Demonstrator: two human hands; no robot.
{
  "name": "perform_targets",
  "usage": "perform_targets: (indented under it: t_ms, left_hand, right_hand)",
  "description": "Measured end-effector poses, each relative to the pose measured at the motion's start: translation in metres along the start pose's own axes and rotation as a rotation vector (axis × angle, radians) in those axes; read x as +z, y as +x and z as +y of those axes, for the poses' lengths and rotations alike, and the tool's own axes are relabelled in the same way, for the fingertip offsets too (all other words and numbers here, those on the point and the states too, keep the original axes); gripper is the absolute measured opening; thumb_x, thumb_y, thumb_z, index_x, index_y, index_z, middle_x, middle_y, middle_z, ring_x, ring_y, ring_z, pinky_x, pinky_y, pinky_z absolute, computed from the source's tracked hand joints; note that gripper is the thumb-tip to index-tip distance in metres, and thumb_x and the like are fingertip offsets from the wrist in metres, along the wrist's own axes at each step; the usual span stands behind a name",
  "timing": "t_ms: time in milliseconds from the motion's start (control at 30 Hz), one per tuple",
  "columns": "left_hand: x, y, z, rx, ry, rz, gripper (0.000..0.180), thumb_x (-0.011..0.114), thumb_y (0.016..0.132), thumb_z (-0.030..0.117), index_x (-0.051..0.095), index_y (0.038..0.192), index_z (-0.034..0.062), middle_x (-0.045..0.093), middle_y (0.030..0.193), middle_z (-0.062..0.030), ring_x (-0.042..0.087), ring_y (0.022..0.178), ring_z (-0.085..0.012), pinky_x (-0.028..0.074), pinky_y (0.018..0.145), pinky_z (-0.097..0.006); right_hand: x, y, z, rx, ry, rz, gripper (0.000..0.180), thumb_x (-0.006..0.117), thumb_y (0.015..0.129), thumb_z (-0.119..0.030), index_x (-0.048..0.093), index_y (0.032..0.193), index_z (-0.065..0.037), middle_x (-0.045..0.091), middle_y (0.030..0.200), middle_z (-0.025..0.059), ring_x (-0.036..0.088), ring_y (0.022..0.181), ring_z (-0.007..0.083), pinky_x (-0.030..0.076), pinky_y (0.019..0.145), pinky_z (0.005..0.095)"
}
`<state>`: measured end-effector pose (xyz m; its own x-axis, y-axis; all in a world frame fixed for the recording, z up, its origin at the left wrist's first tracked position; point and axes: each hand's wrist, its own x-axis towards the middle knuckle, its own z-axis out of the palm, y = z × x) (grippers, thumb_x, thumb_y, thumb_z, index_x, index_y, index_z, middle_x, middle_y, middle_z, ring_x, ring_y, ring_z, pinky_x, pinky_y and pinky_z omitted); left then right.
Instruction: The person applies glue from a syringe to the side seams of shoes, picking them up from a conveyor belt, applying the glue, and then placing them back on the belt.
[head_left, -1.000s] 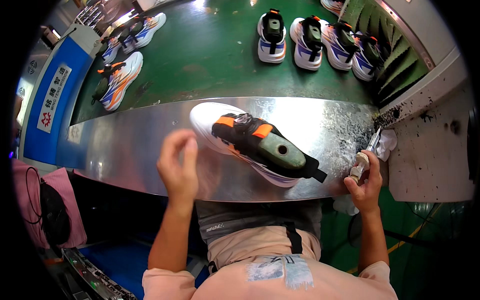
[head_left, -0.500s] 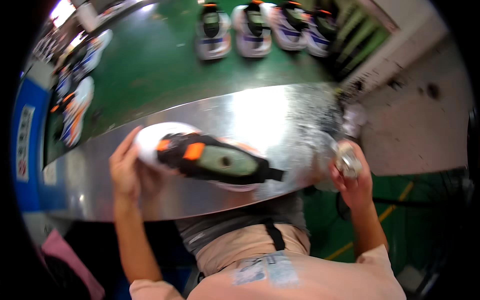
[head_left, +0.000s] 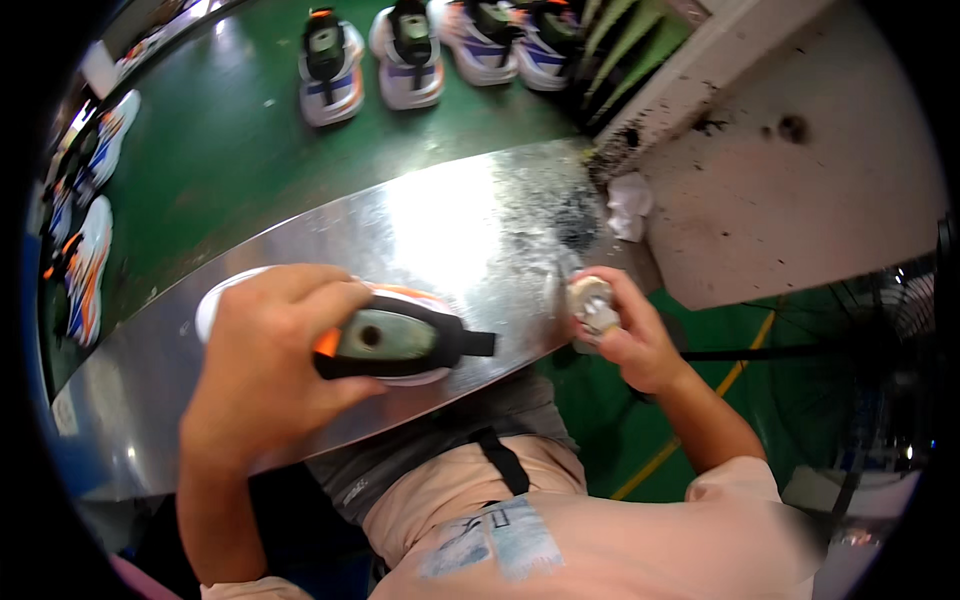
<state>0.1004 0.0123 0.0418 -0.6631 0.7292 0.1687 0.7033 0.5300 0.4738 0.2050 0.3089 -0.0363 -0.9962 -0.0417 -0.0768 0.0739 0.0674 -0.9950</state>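
Observation:
A sneaker [head_left: 396,342] with a black collar, grey-green insole and white sole lies on the metal tabletop [head_left: 330,232], its heel tab toward my right. My left hand [head_left: 274,352] reaches over its front half. The fingers are on the far side and the thumb on the near side, gripping it and hiding most of its toe and upper. In my right hand [head_left: 634,337], just off the right end of the metal, is a small pale, round-ended object [head_left: 594,304] with a whitish middle. Its kind cannot be made out, and my fingers cover part of it.
Several similar sneakers [head_left: 409,62] stand in a row on the green surface [head_left: 220,150] beyond the metal, with others [head_left: 90,270] at the far left. A crumpled white wad [head_left: 629,206] sits beside a stained pale panel [head_left: 790,190]. A black fan [head_left: 865,340] is at the right.
My left hand has moved from the toe end to over the shoe's front half. The view has shifted, so the scene sits further left. My right hand still holds the pale object.

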Motion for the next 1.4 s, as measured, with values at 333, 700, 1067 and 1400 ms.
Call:
perform_targets:
  t_ms: [333,700,1067,1400]
  left_hand:
    - [0.065,-0.055,0.069,0.085,0.247,0.389,0.028,0.071,0.062,0.007,0.062,0.088,0.006,0.063,0.089,-0.0101,0.062,0.087,-0.0224,0.051,0.075,-0.033]
    - [0.062,-0.056,0.056,0.069,0.163,0.454,0.026,0.072,0.064,0.007,0.063,0.089,0.0071,0.063,0.09,-0.0097,0.061,0.089,-0.0217,0.051,0.077,-0.033]
    - [0.051,-0.049,0.037,0.143,0.103,0.504,0.022,0.062,0.059,0.005,0.061,0.081,-0.0006,0.061,0.084,-0.0119,0.06,0.082,-0.024,0.051,0.074,-0.034]
    - [0.048,-0.046,0.035,0.143,0.098,0.485,0.024,0.059,0.057,0.008,0.061,0.079,-0.0017,0.061,0.083,-0.0112,0.06,0.079,-0.0241,0.051,0.073,-0.034]
  right_hand:
    - [-0.028,-0.005,0.001,-0.048,-0.211,0.133,0.074,0.063,0.072,-0.053,0.037,0.122,-0.004,0.046,0.087,0.0006,0.042,0.073,0.0069,0.035,0.064,0.0193]
    - [-0.018,0.012,-0.01,-0.025,-0.236,0.102,0.064,0.058,0.078,-0.045,0.037,0.121,-0.002,0.046,0.087,0.0018,0.041,0.072,0.0071,0.034,0.062,0.0192]
    - [-0.001,0.008,-0.001,-0.084,-0.283,0.228,0.068,0.058,0.077,-0.05,0.035,0.125,-0.008,0.049,0.084,-0.0003,0.04,0.06,0.0005,0.026,0.046,0.0122]
    - [0.008,-0.003,-0.005,-0.013,-0.241,0.182,0.067,0.058,0.078,-0.048,0.034,0.123,-0.005,0.047,0.084,0.0014,0.039,0.066,0.0044,0.031,0.054,0.0154]
